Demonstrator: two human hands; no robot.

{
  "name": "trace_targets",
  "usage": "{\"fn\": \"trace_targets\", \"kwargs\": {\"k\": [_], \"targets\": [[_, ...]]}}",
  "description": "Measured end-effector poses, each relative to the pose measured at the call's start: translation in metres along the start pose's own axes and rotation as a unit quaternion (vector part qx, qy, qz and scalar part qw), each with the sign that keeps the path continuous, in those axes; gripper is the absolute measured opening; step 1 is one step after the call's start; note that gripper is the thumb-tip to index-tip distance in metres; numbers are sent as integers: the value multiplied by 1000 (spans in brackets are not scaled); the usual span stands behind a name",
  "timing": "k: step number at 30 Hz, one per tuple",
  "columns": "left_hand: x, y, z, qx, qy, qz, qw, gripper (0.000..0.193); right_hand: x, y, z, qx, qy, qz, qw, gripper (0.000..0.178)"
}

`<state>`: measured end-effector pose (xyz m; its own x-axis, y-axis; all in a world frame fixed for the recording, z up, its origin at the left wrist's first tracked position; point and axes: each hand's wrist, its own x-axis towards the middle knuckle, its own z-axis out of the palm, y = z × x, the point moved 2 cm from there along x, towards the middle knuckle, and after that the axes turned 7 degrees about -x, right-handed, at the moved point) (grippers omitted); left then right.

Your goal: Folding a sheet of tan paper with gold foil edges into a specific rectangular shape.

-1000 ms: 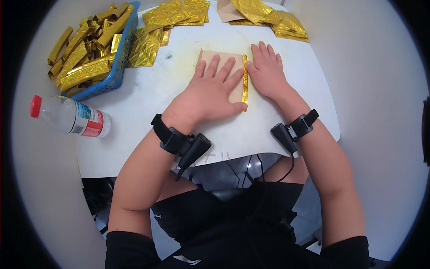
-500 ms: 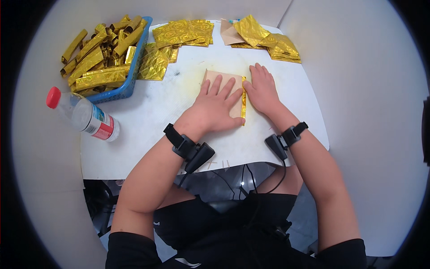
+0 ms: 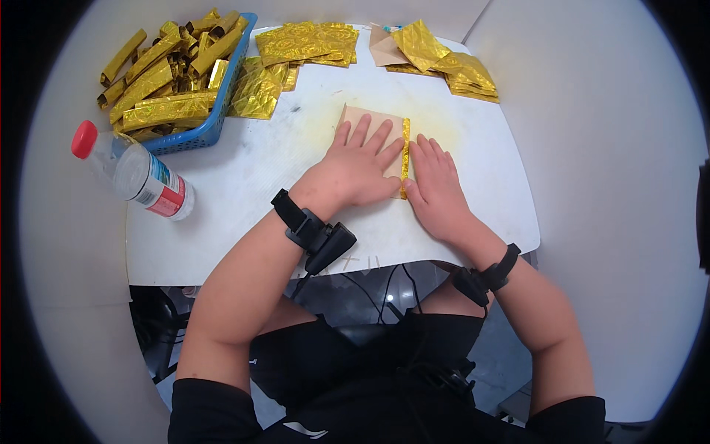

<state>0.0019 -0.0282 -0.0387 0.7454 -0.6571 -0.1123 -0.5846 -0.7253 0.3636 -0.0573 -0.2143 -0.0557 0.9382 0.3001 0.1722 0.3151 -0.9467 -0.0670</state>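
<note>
A sheet of gold foil paper [image 3: 355, 115] lies with its tan back up on the white table. Along its right side runs a narrow folded strip [image 3: 405, 148] that shows the gold face. My left hand [image 3: 355, 166] rests flat on the sheet, fingers spread, its thumb near the strip's lower end. Beside the strip, on the right, is my right hand [image 3: 438, 185] with its fingers stretched out and its thumb near the strip's lower end. Part of the sheet is hidden under my left hand.
At the far left a blue basket [image 3: 214, 129] holds several gold paper rolls [image 3: 151, 78]. A clear bottle with a red cap [image 3: 155, 181] leans or lies below it. Stacks of gold sheets [image 3: 307, 43] and more gold paper [image 3: 470, 74] are at the back. Pale partitions [image 3: 606, 185] flank the table.
My right hand has slid down along the folded strip, toward me, and its thumb is now by the lower end. My left hand has stayed on the sheet.
</note>
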Motion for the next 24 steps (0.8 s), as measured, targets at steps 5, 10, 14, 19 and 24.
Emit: {"fn": "trace_targets", "kwargs": {"k": [5,10,14,19,24], "targets": [[4,2,-1,15,-3,-5,1000,81,-14,-11,-6,-1,-17,2,1000,68],[-5,2,0,27,9,-11,1000,83,-26,-22,-9,25,-16,1,1000,72],[1,1,7,14,6,-9,1000,84,-45,-32,-51,183,34,-47,981,71],[-3,2,9,10,82,35,996,80,-88,-88,-159,281,205,-255,902,49],[6,-5,1,14,227,94,969,60,-72,-95,-172,321,235,-516,759,66]]}}
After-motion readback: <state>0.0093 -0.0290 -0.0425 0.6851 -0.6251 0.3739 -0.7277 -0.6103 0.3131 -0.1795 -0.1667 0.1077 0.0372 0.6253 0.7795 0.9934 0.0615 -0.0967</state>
